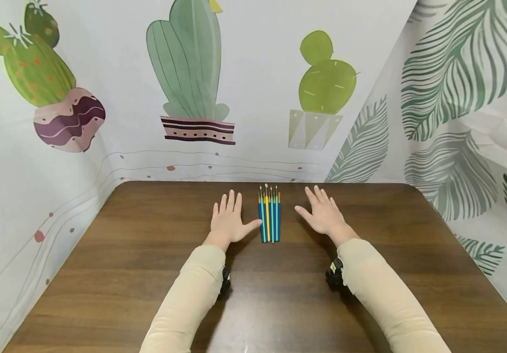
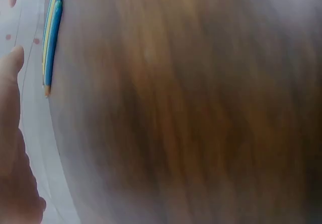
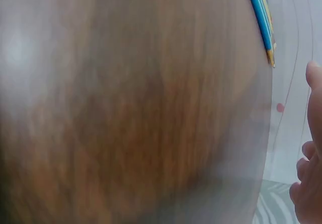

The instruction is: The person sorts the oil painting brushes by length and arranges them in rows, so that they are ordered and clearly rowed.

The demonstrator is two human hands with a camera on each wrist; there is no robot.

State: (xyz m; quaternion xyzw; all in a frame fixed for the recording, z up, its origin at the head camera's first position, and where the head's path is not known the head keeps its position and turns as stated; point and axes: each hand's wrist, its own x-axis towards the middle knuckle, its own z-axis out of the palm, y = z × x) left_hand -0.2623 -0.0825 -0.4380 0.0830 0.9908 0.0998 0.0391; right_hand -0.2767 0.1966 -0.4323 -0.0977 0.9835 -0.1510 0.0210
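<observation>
Several slim paintbrushes (image 1: 268,215), blue, teal and one yellow, lie side by side on the brown table, bristles toward the far edge. To their left, my left hand (image 1: 228,220) has its fingers straight and spread, the thumb tip reaching the outermost handle in the head view; whether it touches cannot be told. On the other side my right hand (image 1: 325,214) is spread too, its thumb pointing at the brushes with a gap between. Neither hand holds anything. In the left wrist view the brushes (image 2: 52,43) show at the upper left; in the right wrist view, brushes (image 3: 260,20) appear at the upper right.
The wooden table (image 1: 275,294) ends at a far edge just beyond the brush tips. Behind it hangs a white cloth (image 1: 258,98) printed with cacti and leaves. A small black device (image 1: 224,280) sits on the left wrist, another black device (image 1: 335,275) on the right.
</observation>
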